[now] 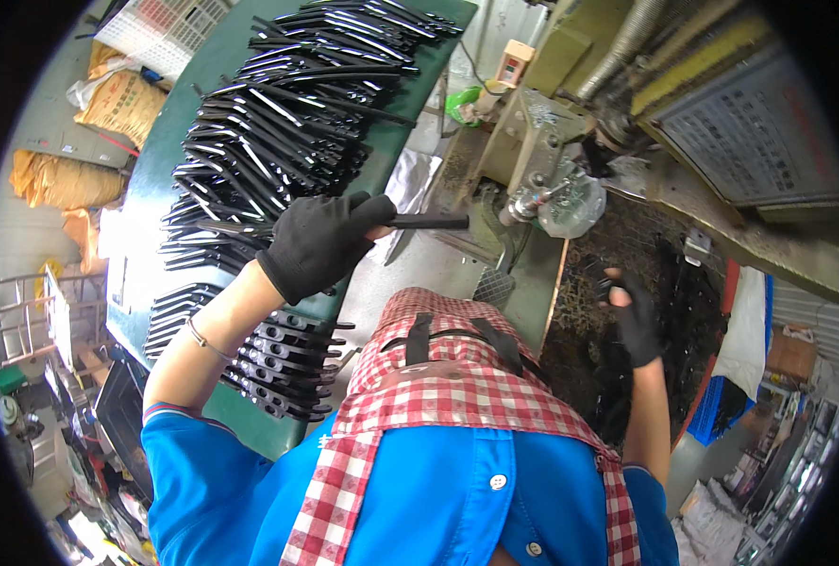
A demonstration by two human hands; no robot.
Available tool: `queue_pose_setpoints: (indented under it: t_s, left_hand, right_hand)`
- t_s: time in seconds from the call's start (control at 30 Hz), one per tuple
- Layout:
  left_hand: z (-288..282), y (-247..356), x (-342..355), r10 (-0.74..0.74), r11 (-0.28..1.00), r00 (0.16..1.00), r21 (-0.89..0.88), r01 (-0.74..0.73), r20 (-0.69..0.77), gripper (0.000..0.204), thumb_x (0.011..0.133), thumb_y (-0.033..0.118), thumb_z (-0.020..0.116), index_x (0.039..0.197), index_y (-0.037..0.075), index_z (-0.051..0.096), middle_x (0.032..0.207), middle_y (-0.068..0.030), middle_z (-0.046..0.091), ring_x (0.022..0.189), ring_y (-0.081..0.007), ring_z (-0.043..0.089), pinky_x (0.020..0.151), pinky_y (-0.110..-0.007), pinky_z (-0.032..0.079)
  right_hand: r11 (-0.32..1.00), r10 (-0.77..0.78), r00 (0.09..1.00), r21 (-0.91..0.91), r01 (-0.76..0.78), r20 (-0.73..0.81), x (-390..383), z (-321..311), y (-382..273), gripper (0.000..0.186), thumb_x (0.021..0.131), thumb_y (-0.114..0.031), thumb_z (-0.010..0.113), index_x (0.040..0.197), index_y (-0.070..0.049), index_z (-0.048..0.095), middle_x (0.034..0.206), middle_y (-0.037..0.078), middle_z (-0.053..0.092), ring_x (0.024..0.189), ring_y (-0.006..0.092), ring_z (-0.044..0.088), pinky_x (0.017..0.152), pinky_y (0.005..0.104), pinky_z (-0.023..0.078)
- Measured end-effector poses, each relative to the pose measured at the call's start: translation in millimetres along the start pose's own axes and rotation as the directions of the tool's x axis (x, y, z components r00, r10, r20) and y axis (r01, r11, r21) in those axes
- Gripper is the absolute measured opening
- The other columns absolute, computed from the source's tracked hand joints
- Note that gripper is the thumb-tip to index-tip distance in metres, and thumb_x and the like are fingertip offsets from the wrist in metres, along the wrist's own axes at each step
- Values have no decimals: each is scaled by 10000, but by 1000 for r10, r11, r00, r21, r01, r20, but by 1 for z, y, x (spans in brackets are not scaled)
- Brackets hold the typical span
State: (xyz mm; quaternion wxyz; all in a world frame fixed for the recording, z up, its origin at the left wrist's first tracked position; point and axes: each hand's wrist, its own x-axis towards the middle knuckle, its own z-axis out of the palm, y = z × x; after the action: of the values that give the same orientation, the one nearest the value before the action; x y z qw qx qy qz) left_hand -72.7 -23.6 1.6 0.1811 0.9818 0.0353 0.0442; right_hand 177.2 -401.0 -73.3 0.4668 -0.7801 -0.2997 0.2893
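Observation:
My left hand (325,241), in a black glove with bare fingertips, is closed around a long black rod (434,222). The rod's blunt end sticks out to the right of the fist. Beneath that hand, slim glossy black bent rods (278,118) lie in dense rows on a green table (207,71). My right hand (635,319), gloved likewise, is over a dark work surface (580,363) strewn with small black bits. Its thumb and forefinger are curled toward each other; whatever is between them is too small to make out.
A machine (552,141) with a metal fixture and a plastic bag (572,206) stands ahead on the right. A foot pedal (497,283) is below it. Black parts with holes (283,363) are stacked at the table's near edge. A blue crate (719,410) stands right; woven sacks (117,118) left.

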Motion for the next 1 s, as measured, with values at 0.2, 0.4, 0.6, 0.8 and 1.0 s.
queue_pose_setpoints:
  t_s: [0.2,0.4,0.6,0.8,1.0]
  left_hand:
    - [2,40,33,54,992,976,-122,-28,213,320,930,395,520,876,87,587,633,-167,584,613,-392,586,556,-488,428]
    - [19,35,52,163,944,923,-326,-43,349,382,963,378,476,851,39,610,607,-210,540,612,-411,558,564,-485,416]
    - [28,44,65,189,907,877,-421,16,441,444,992,374,433,846,-2,618,605,-231,530,613,-416,550,586,-463,430]
    - [34,41,77,202,902,889,-432,-5,411,451,987,380,441,843,-4,628,624,-237,558,615,-403,582,589,-460,448]
    - [26,37,114,204,979,954,-24,-204,219,377,949,431,489,879,72,580,590,-157,566,587,-358,601,532,-451,461]
  right_hand:
    - [920,-256,956,-267,286,141,22,41,-78,357,909,-378,550,889,-33,638,688,143,584,648,302,613,588,358,446]
    - [678,-325,923,-630,379,205,21,35,-101,352,920,-391,549,890,-49,630,691,143,581,620,339,587,548,393,430]
    - [718,-219,930,-598,358,294,31,38,-106,319,908,-342,585,795,-61,684,654,178,594,581,361,584,527,404,432]
    - [673,-247,929,-641,368,274,40,32,-112,288,905,-310,596,812,-53,685,662,187,592,587,349,593,532,409,433]
    - [744,-393,913,-547,384,107,61,18,-114,263,915,-270,597,836,-28,667,656,166,589,589,322,585,558,383,434]
